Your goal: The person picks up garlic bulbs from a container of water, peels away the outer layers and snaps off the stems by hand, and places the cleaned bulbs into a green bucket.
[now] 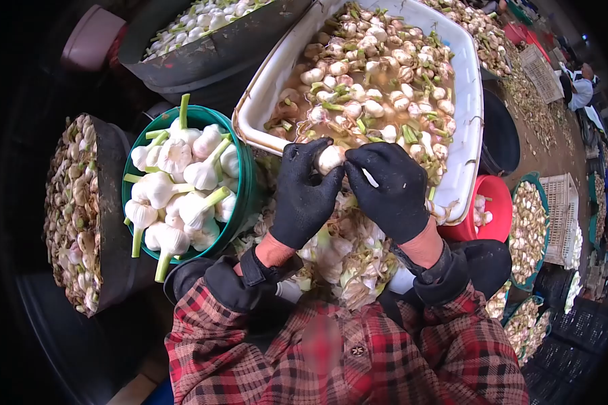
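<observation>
Between thumb and fingers, my left hand (pixel 302 199) in a black glove pinches a garlic bulb (pixel 330 160) just over the near edge of the white tub (pixel 470 101). My right hand (pixel 393 192), also black-gloved, is closed, its fingertips against the bulb's right side. From its grip pokes a thin white thing (pixel 370 177), whose kind I cannot make out. Brownish water and many garlic bulbs (pixel 373 108) fill the tub. Below my hands, loose garlic skins (pixel 348 270) are heaped between my legs. On the left, a green bucket (pixel 248 185) holds cleaned white bulbs with trimmed green stems.
A red bucket (pixel 494 202) with some garlic stands to the right of the tub. Dark containers of garlic (pixel 74 202) are at far left and upper left. A pink bucket (pixel 94 37) sits behind. Crates (pixel 559 216) and another person (pixel 579 88) are at right.
</observation>
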Motion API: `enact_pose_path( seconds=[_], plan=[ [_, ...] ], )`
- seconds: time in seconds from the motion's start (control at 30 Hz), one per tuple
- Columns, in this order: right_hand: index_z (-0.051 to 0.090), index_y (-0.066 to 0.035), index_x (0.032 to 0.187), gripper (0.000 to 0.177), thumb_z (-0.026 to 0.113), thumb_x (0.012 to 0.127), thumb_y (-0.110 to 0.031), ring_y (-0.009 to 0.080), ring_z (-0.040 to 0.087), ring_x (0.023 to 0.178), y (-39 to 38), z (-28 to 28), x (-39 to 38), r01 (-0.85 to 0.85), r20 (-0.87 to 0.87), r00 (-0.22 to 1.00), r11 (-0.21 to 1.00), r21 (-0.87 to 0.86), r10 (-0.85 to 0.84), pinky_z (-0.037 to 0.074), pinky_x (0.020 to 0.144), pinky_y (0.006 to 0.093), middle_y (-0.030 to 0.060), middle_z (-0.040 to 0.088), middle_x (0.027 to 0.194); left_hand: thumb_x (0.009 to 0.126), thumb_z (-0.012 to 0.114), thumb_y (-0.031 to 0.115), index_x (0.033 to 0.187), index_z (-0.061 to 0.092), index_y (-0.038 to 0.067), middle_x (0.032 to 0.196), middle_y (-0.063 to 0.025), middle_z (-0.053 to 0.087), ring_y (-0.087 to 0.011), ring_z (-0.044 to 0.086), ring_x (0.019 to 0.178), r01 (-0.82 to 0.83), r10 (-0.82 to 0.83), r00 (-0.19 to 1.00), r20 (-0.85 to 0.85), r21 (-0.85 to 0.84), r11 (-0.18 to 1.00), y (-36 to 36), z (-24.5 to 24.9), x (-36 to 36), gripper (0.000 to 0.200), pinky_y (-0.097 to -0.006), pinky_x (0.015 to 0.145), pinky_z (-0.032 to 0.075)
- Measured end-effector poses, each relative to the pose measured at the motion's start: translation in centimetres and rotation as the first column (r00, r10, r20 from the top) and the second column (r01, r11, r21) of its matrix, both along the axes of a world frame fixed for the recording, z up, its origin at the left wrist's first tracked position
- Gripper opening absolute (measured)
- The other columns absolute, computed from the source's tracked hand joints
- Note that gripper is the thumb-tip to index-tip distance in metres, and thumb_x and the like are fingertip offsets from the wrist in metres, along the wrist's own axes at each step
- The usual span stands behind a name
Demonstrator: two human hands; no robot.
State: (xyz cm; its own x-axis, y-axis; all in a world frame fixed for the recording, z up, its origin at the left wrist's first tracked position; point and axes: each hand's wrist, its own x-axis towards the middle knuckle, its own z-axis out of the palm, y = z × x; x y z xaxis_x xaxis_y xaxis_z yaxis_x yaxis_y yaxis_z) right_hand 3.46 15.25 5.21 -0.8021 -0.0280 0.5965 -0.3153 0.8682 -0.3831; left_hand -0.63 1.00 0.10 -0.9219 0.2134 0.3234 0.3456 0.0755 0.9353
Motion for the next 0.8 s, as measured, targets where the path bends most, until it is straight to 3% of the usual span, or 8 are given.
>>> enact_pose_path(
  seconds=[0.13, 0.23, 0.3, 0.37, 0.43, 0.57, 0.63, 0.8],
  plan=[
    [0.067, -0.010, 0.086, 0.015, 0.070, 0.071, -0.010, 0.0262, 0.062, 0.071, 0.3, -0.5, 0.4, -0.004, -0.003, 1.000, 1.000, -0.012, 0.004, 0.050, 0.060, 0.0360, 0.0052, 0.062, 0.077, 0.074, 0.068, 0.000, 0.111, 0.059, 0.000, 0.101, -0.0136, 0.053, -0.0264, 0.055, 0.090, 0.039, -0.045, 0.998, -0.045, -0.121, 0.992, -0.3, 1.0, 0.3, 0.038, -0.0345, 0.084, 0.045],
    [0.067, -0.007, 0.080, 0.009, 0.068, 0.072, -0.009, 0.0237, 0.063, 0.066, 0.6, -0.7, 0.7, 0.014, 0.103, 0.995, 0.987, -0.158, 0.003, 0.050, 0.060, 0.0337, 0.0067, 0.063, 0.072, 0.073, 0.068, -0.002, 0.114, 0.059, 0.000, 0.101, -0.0106, 0.053, -0.0237, 0.055, 0.094, 0.134, -0.137, 0.990, -0.024, -0.100, 0.986, -0.6, 0.9, 0.2, 0.041, -0.0328, 0.086, 0.045],
    [0.067, -0.003, 0.076, 0.008, 0.067, 0.073, -0.011, 0.0191, 0.064, 0.060, 1.2, -0.2, 1.1, 0.143, 0.375, 0.923, 0.830, -0.539, 0.085, 0.050, 0.059, 0.0307, 0.0089, 0.065, 0.068, 0.076, 0.067, 0.000, 0.117, 0.058, 0.000, 0.106, -0.0096, 0.053, -0.0209, 0.056, 0.098, 0.240, -0.239, 0.970, 0.048, -0.016, 0.971, -0.8, 0.8, -0.1, 0.041, -0.0316, 0.086, 0.046],
    [0.067, -0.002, 0.076, 0.009, 0.067, 0.073, -0.010, 0.0171, 0.063, 0.059, 2.4, -0.5, 1.1, 0.192, 0.396, 0.917, 0.807, -0.559, 0.057, 0.050, 0.059, 0.0298, 0.0095, 0.065, 0.067, 0.079, 0.066, 0.001, 0.120, 0.057, 0.000, 0.112, -0.0086, 0.054, -0.0181, 0.057, 0.102, 0.341, -0.348, 0.931, 0.110, 0.075, 0.937, -1.0, 1.0, -0.3, 0.042, -0.0303, 0.087, 0.047],
    [0.067, -0.001, 0.076, 0.010, 0.067, 0.074, -0.010, 0.0152, 0.063, 0.058, 3.6, -1.4, 1.2, 0.241, 0.420, 0.907, 0.781, -0.576, 0.029, 0.049, 0.059, 0.0290, 0.0101, 0.066, 0.066, 0.083, 0.066, 0.006, 0.125, 0.053, 0.000, 0.117, -0.0080, 0.054, -0.0156, 0.057, 0.100, 0.428, -0.569, 0.725, 0.388, 0.394, 0.814, -1.3, 2.1, -0.3, 0.044, -0.0299, 0.084, 0.049],
    [0.068, 0.000, 0.080, 0.008, 0.064, 0.075, -0.005, 0.0163, 0.064, 0.060, 4.7, -2.6, 1.7, 0.314, 0.408, 0.905, 0.832, -0.457, -0.117, 0.050, 0.059, 0.0296, 0.0116, 0.067, 0.072, 0.085, 0.065, 0.010, 0.129, 0.049, -0.001, 0.118, -0.0067, 0.055, -0.0148, 0.058, 0.100, 0.418, -0.611, 0.668, 0.425, 0.465, 0.780, -1.5, 2.4, -0.1, 0.048, -0.0296, 0.082, 0.051],
    [0.068, -0.001, 0.084, 0.011, 0.061, 0.076, -0.003, 0.0181, 0.066, 0.069, 4.8, -2.4, 1.9, 0.227, 0.285, 0.952, 0.878, -0.420, -0.110, 0.052, 0.064, 0.0307, 0.0121, 0.068, 0.081, 0.089, 0.060, 0.015, 0.130, 0.048, 0.000, 0.111, -0.0080, 0.059, -0.0139, 0.060, 0.094, 0.288, -0.679, 0.571, 0.462, 0.661, 0.692, -1.6, 2.2, -0.1, 0.045, -0.0276, 0.080, 0.052],
    [0.069, -0.002, 0.088, 0.013, 0.064, 0.075, -0.002, 0.0224, 0.067, 0.081, 3.3, 0.0, 2.2, 0.025, 0.162, 0.985, 0.899, -0.438, 0.052, 0.052, 0.072, 0.0328, 0.0104, 0.069, 0.087, 0.090, 0.059, 0.018, 0.133, 0.044, -0.002, 0.113, -0.0093, 0.059, -0.0155, 0.060, 0.097, 0.401, -0.619, 0.654, 0.435, 0.495, 0.771, -1.4, 2.1, -0.3, 0.050, -0.0296, 0.082, 0.053]
  ],
)
